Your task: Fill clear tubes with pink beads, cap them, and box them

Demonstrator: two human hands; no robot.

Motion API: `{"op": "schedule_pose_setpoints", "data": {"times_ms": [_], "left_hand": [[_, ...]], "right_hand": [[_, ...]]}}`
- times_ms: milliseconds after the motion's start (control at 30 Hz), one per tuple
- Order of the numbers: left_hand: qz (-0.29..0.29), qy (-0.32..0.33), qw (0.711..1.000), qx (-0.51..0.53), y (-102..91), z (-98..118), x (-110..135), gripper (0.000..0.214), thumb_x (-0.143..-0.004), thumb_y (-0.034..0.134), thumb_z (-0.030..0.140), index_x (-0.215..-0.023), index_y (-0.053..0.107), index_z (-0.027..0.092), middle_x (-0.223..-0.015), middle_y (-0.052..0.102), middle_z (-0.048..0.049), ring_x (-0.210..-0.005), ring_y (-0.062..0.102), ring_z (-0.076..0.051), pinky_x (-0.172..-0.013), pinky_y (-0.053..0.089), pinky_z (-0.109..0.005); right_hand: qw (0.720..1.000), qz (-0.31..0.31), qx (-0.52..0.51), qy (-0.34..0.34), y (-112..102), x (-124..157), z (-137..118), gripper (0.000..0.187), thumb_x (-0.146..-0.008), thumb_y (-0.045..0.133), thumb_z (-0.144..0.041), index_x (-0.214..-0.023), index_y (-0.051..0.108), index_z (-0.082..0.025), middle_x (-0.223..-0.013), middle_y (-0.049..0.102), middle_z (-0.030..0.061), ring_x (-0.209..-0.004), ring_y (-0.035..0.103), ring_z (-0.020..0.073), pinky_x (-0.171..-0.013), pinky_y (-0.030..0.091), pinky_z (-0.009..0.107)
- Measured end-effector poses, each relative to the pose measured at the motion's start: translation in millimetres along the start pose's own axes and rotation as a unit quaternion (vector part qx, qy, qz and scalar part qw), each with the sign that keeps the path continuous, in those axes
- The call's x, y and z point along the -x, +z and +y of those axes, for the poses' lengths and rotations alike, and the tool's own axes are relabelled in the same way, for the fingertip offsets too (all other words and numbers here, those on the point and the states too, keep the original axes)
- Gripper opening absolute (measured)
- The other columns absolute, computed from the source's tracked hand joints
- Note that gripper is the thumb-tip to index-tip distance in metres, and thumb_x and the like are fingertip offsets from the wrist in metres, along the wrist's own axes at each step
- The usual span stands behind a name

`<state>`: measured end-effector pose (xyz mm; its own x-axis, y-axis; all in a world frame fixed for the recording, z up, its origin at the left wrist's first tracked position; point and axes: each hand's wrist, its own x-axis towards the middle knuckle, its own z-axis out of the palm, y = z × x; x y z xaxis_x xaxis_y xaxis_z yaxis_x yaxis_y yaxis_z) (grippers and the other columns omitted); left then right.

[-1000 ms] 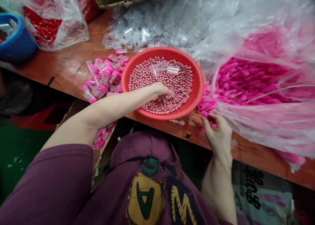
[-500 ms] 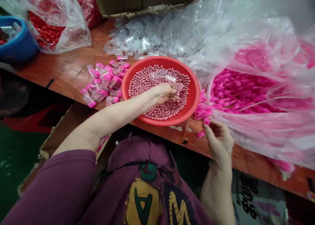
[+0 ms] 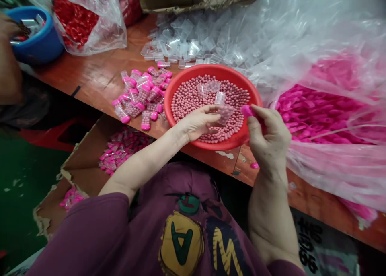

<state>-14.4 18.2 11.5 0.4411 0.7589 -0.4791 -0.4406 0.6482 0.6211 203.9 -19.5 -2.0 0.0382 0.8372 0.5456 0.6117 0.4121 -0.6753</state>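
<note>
Over the red basin (image 3: pixel 251 136), my left hand (image 3: pixel 201 123) grips a clear plastic tube (image 3: pixel 225 114) that looks filled with pink beads. Between the thumb and fingers of my right hand (image 3: pixel 267 131) is a bright pink cap (image 3: pixel 247 110), held at the basin's right rim, a short way from the tube. Small round pink beads (image 3: pixel 193 95) fill the basin. A few more clear tubes (image 3: pixel 220 98) lie on top of them. Left of the basin sits a pile of bead-filled tubes with pink caps (image 3: pixel 141 91).
Loose clear tubes (image 3: pixel 193 46) heap behind the basin. A plastic bag of pink caps (image 3: pixel 319 115) lies at right. Below the table edge stands a cardboard box (image 3: pixel 87 147) holding capped tubes. At far left, another person's arm (image 3: pixel 9 66) reaches to a blue bucket (image 3: pixel 42 46).
My left hand has lifted the tube out of the beads. My right hand has risen from the table edge to the basin rim with a pink cap. The view has shifted left.
</note>
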Motion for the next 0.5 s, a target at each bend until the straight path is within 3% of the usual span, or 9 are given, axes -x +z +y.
{"op": "schedule_pose_setpoints", "data": {"times_ms": [300,500], "left_hand": [[0.007,0.035,0.999,0.025,2.1,-5.7,-1.1,0.017,-0.100,0.071,0.001,-0.106,0.074,0.016,-0.096,0.079,-0.0001,-0.080,0.077,-0.013,-0.079,0.062,-0.029],[0.018,0.044,0.999,0.011,2.9,-5.7,0.1,0.018,-0.100,0.069,-0.002,-0.104,0.073,0.015,-0.095,0.079,0.0012,-0.072,0.074,-0.010,-0.073,0.061,-0.025]], "right_hand": [[0.995,-0.053,0.040,-0.074,1.4,-7.8,1.6,0.029,-0.109,0.073,-0.027,-0.135,0.086,-0.032,-0.126,0.085,0.0093,-0.116,0.082,0.0299,-0.105,0.070,0.050],[0.982,-0.154,0.026,-0.108,-14.8,-19.0,8.8,0.029,-0.108,0.076,-0.026,-0.133,0.087,-0.036,-0.123,0.085,0.0063,-0.110,0.082,0.0288,-0.101,0.069,0.048]]}}
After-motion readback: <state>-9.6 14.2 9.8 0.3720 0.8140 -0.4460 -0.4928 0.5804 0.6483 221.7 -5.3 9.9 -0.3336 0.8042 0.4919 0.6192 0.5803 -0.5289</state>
